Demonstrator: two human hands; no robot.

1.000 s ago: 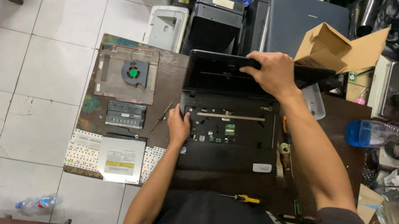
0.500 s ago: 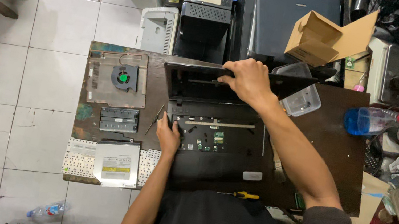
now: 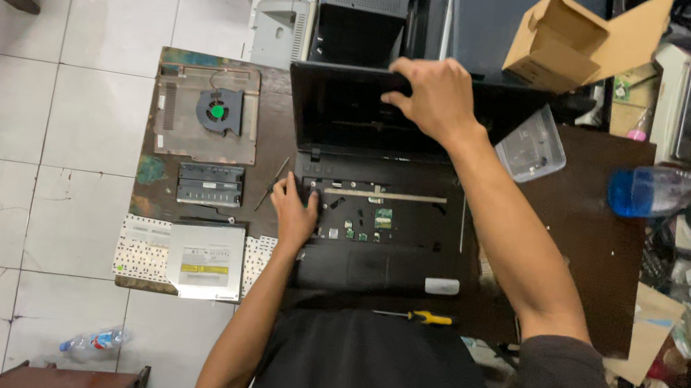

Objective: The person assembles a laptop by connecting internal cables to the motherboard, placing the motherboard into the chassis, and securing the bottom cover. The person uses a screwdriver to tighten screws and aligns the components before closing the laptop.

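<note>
The opened laptop (image 3: 379, 218) lies in front of me on the dark wooden table (image 3: 582, 234), its long axis running left to right, its keyboard gone so the bare deck and small green boards show. Its screen lid (image 3: 349, 115) stands up at the far edge, away from my body. My right hand (image 3: 432, 96) is stretched out over the top rim of that lid, fingers curled down on it in a grasp, so the lid sits straight ahead of me and this hand is the one on it. My left hand (image 3: 297, 205) lies much nearer to me, pressed flat and loose on the left end of the deck, gripping nothing. To the left of the laptop lie a metal plate with a cooling fan (image 3: 208, 110), a small black module (image 3: 210, 183), and a flat silver drive (image 3: 205, 259) resting on the removed white keyboard (image 3: 138, 248). A yellow-handled screwdriver (image 3: 419, 316) lies at the near edge, just beside my chest.
</note>
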